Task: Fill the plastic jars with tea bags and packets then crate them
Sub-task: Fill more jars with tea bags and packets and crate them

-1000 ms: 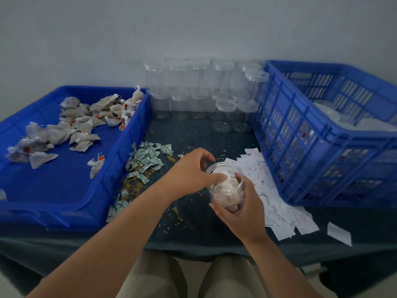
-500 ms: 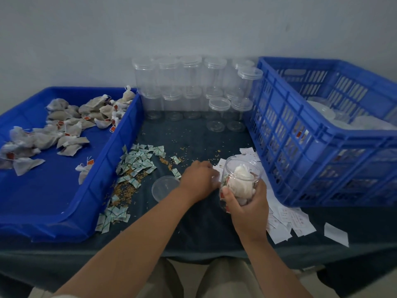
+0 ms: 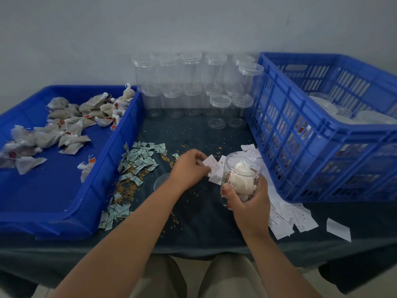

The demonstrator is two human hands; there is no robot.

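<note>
Since the earlier frame the left hand (image 3: 189, 168) has lifted one white packet (image 3: 211, 165), pinched just left of the jar (image 3: 241, 168). Risk: the thin packet could slip from the pinch or miss the jar mouth. The right hand (image 3: 250, 204) wraps the tilted jar from below; the lid (image 3: 160, 182) lies further left.

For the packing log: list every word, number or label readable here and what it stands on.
None can be read.
Paper slip pinched by the left hand: printed marks, too blurred.
Loose paper slips: red and dark print, too small.
Green packets: print too small.
Red tea bag tags: nothing legible.
</note>
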